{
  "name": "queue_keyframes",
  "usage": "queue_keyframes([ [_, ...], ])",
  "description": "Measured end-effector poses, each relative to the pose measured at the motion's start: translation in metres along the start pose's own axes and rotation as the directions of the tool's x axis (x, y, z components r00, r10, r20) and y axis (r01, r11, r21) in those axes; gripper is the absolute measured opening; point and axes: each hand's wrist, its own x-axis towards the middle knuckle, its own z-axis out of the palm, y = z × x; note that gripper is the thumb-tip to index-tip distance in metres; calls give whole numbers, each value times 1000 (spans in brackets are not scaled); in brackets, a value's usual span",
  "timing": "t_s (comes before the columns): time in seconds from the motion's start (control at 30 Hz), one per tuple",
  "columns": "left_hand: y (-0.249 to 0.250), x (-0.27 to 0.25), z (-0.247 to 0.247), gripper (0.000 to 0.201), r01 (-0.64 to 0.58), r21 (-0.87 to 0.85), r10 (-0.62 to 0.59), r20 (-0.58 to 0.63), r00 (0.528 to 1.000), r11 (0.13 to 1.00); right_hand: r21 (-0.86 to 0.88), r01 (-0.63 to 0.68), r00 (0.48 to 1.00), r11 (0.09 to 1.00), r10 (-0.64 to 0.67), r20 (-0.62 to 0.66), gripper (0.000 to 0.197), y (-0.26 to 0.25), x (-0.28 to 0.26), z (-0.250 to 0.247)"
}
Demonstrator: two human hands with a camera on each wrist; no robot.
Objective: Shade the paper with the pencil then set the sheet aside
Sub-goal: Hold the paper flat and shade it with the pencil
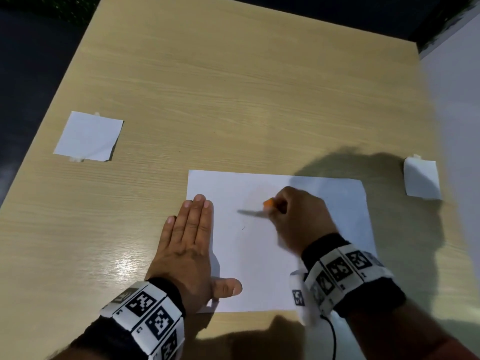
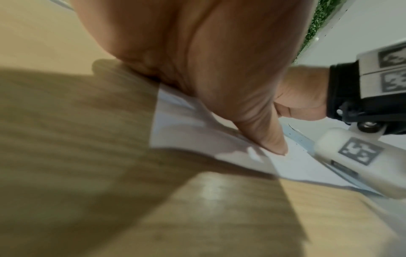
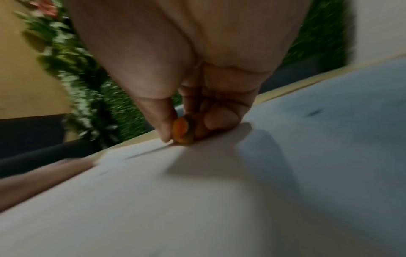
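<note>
A white sheet of paper point(image 1: 259, 255) lies on the wooden table point(image 1: 207, 100) in front of me. My left hand point(image 1: 189, 245) lies flat with straight fingers on the sheet's left edge, and its thumb point(image 2: 270, 139) presses the paper point(image 2: 292, 165). My right hand point(image 1: 296, 216) is curled round a short orange pencil point(image 1: 268, 203), whose tip touches the sheet near its middle. The hand and pencil are blurred. Up close, thumb and fingers pinch the pencil point(image 3: 181, 130) against the paper point(image 3: 219, 200). A faint grey smudge and a small dark mark show on the sheet.
A small white paper square point(image 1: 89, 136) is taped to the table at the left. Another small taped square point(image 1: 422, 179) sits at the right edge beside a pale wall point(image 1: 457, 100). Bare tabletop stretches beyond the sheet. Green foliage point(image 3: 98, 104) shows in the background.
</note>
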Motion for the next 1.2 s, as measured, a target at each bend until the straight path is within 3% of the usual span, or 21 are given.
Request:
queue_keyframes([
  [0.03, 0, 0, 1, 133, -4, -4, 4, -5, 1000, 1000, -16, -64, 997, 998, 63, -36, 23, 9, 6, -9],
  [0.1, 0, 0, 2, 134, 0, 1, 0, -9, 1000, 1000, -32, -51, 997, 998, 49, -67, 23, 9, 2, -8],
  [0.2, 2, 0, 3, 129, 13, 17, -13, -7, 1000, 1000, 86, 185, 979, 979, -191, 71, 20, -34, -34, 23],
  [0.27, 3, 1, 2, 126, 10, -17, -10, -22, 1000, 1000, 139, 232, 964, 963, -247, 103, 17, -42, -45, 30],
  [0.33, 0, 1, 5, 132, -5, -11, 4, -67, 998, 1000, 104, 122, 991, 987, -127, 41, 19, -21, -22, 17],
  [0.4, -3, 1, 9, 133, -23, 78, 30, -79, 996, 997, 18, -72, 997, 997, 73, -27, 23, 5, -3, -5],
  [0.47, -5, 2, 11, 134, -20, 108, 29, -84, 996, 994, -40, -135, 988, 990, 132, -81, 24, 11, 2, -12],
  [0.53, -5, 2, 14, 134, -25, 100, 35, -106, 994, 995, -31, 6, 1000, 999, -7, -14, 17, -7, -11, 0],
  [0.57, -4, 2, 14, 133, -23, 100, 35, -117, 993, 995, 74, 113, 992, 991, -117, 55, 15, -21, -19, 11],
  [0.63, -3, 2, 11, 129, -17, 100, 28, -113, 993, 995, 97, 299, 937, 949, -311, 157, 13, -43, -35, 34],
  [0.67, -2, 3, 10, 128, -17, 89, 26, -104, 994, 996, 69, 301, 937, 951, -308, 166, 16, -46, -39, 37],
  [0.77, -3, 0, 8, 133, -6, 14, 7, -63, 998, 1000, 30, 86, 996, 996, -87, 29, 24, -19, -20, 13],
  [0.87, -4, 2, 7, 135, -26, -1, 26, -90, 996, 1000, -17, -151, 987, 988, 150, -59, 27, 16, 0, -15],
  [0.97, -2, 2, 8, 133, -38, 56, 44, -105, 994, 998, 15, -48, 996, 999, 49, -71, 26, 0, -13, -5],
  [1.03, -3, 2, 7, 134, -39, 85, 50, -124, 991, 996, 113, 107, 994, 988, -111, 27, 23, -26, -35, 16],
  [1.07, -3, 1, 8, 134, -37, 85, 47, -120, 992, 996, 137, 125, 988, 983, -136, 79, 22, -30, -45, 22],
  [1.1, -5, 1, 10, 134, -42, 80, 51, -118, 992, 996, 125, 107, 989, 986, -119, 88, 21, -27, -48, 21],
  [1.2, -7, 1, 11, 133, -21, 131, 31, -79, 996, 991, 5, -75, 996, 997, 75, -49, 24, 15, -30, -1],
])
